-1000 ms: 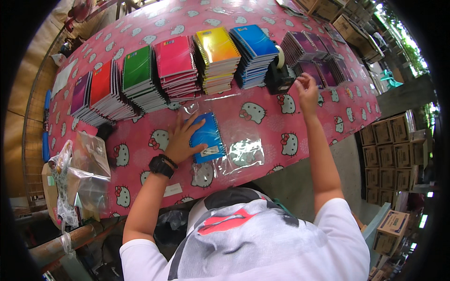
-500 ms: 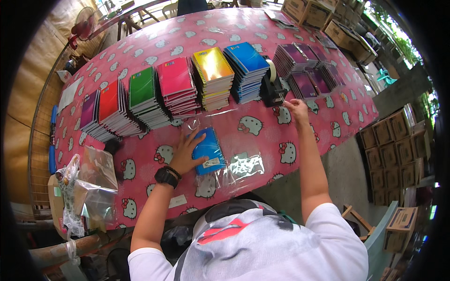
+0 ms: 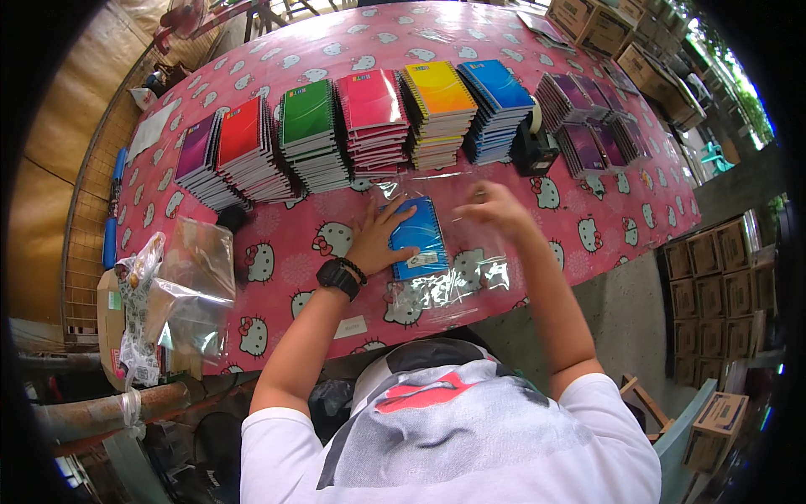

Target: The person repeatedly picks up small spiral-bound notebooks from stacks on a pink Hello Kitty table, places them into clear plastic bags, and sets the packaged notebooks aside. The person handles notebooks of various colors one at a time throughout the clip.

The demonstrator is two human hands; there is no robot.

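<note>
The person's left hand [image 3: 379, 241] is lying spread, palm down, over the blue notebook [image 3: 426, 223], gripping nothing, and is hiding the notebook's left edge from me. The notebook is resting on clear plastic film [image 3: 483, 273]. Just to its right, the right hand [image 3: 495, 208] is hovering above the film, fingers curling inward (it is looking blurred, so I cannot tell whether it is pinching anything).

A tan curtain [image 3: 88, 101] is hanging left of the pink tabletop [image 3: 621, 206], whose cover is showing cartoon cat heads; cartons [image 3: 709, 298] are standing piled to the right.

Clear plastic bags [image 3: 197, 269] are lying at the left end. Beyond the hands, six notebook stacks are running in a row: purple [image 3: 197, 151], red [image 3: 242, 134], green [image 3: 308, 113], pink [image 3: 369, 97], yellow [image 3: 438, 88], blue [image 3: 497, 84]. A black tape dispenser [image 3: 536, 153] is standing between the blue stack and some purple notebook piles [image 3: 579, 97].
</note>
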